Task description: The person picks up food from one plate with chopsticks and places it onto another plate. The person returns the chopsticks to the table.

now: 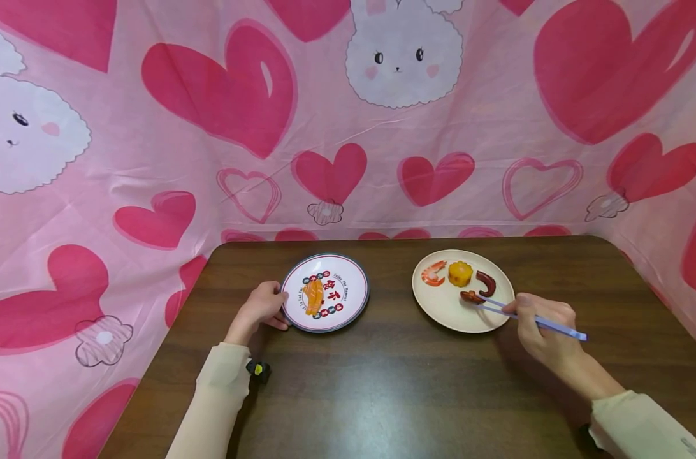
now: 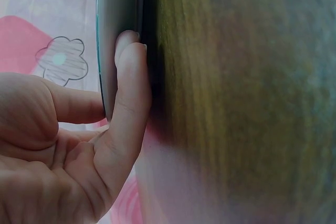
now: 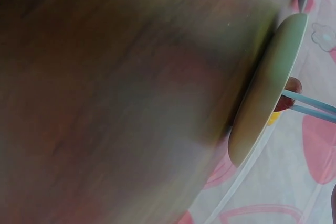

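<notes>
With thumb on the rim and fingers underneath, my left hand (image 1: 262, 307) grips the left edge of a white plate (image 1: 352, 290) with a dark rim and red lettering. An orange, white-striped slice like salmon (image 1: 313, 298) lies on that plate. My right hand (image 1: 549, 335) holds a pair of pale blue-purple chopsticks (image 1: 561, 327). Their tips are at a small reddish-brown food piece (image 1: 471, 297) over the cream plate (image 1: 440, 313); in the right wrist view the piece (image 3: 294, 86) shows between the sticks. Whether it touches the plate I cannot tell.
On the cream plate also lie a shrimp (image 1: 434, 274), a yellow corn piece (image 1: 459, 273) and a dark red curled tentacle (image 1: 487, 284). Both plates stand on a brown wooden table (image 1: 348, 382). A pink heart-patterned cloth (image 1: 382, 134) hangs behind and at the sides.
</notes>
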`<state>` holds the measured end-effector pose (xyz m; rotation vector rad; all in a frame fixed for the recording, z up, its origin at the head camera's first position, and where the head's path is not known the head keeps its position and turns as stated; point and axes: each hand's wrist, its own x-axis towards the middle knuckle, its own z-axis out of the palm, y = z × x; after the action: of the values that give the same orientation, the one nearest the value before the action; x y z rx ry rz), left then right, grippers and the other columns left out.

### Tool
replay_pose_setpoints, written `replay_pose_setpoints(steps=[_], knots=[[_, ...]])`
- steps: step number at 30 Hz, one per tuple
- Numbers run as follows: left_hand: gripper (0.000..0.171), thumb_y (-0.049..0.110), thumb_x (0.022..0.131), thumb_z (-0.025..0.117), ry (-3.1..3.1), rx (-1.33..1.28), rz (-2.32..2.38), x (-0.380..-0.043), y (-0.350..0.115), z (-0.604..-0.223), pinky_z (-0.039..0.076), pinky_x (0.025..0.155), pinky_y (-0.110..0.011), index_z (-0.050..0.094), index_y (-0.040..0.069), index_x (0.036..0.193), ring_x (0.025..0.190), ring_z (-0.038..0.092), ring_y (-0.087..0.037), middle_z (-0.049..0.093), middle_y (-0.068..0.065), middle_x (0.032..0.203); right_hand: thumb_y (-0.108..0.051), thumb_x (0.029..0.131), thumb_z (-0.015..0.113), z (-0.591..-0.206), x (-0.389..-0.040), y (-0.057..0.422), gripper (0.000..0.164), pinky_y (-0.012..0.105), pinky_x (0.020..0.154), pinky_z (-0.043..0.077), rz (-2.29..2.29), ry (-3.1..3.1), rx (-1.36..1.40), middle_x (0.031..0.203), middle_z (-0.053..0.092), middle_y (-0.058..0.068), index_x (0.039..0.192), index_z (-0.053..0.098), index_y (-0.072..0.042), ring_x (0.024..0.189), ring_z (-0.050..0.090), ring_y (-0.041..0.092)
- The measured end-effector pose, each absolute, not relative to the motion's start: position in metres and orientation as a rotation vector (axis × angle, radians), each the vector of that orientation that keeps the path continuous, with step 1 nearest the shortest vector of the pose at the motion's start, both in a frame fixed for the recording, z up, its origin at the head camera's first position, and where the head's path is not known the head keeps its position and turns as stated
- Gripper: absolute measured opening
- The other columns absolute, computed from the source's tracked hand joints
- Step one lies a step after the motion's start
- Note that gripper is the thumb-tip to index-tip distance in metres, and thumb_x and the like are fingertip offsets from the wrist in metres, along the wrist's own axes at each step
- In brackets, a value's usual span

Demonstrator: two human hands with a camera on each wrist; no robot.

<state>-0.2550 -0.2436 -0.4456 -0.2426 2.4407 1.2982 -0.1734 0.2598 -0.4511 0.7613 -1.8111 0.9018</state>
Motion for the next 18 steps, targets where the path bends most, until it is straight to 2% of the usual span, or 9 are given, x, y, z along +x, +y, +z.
replay_pose_setpoints(steps=[8, 15, 18], knots=[[0.024, 0.014, 0.111, 0.052, 2.441, -0.240, 1.305, -0.2547, -0.2424, -0.4449, 0.064, 0.061, -0.034, 0.050, -0.004, 0.126, 0.061, 0.069, -0.025, 0.060, -0.021, 0.089, -0.020, 0.109, 0.051, -0.4511, -0.1739, 0.2596, 0.054, 0.004, 0.064, 0.049, 0.887, -1.808, 0.751, 0.066, 0.069, 0.003, 0.064, 0.068, 0.004, 0.054, 0.054, 0.005], [0.025, 0.014, 0.111, 0.053, 2.444, -0.240, 1.305, -0.2549, -0.2428, -0.4461, 0.064, 0.060, -0.034, 0.050, -0.005, 0.127, 0.061, 0.069, -0.024, 0.060, -0.021, 0.089, -0.020, 0.110, 0.051, -0.4500, -0.1743, 0.2578, 0.055, 0.004, 0.068, 0.050, 0.881, -1.806, 0.749, 0.066, 0.069, 0.002, 0.064, 0.068, 0.004, 0.054, 0.056, 0.006], [0.025, 0.014, 0.111, 0.053, 2.442, -0.242, 1.308, -0.2555, -0.2432, -0.4472, 0.064, 0.061, -0.035, 0.050, -0.005, 0.127, 0.062, 0.070, -0.025, 0.060, -0.021, 0.090, -0.020, 0.110, 0.050, -0.4478, -0.1748, 0.2558, 0.055, 0.005, 0.063, 0.048, 0.879, -1.797, 0.757, 0.064, 0.067, 0.000, 0.064, 0.067, 0.004, 0.054, 0.054, 0.005]])
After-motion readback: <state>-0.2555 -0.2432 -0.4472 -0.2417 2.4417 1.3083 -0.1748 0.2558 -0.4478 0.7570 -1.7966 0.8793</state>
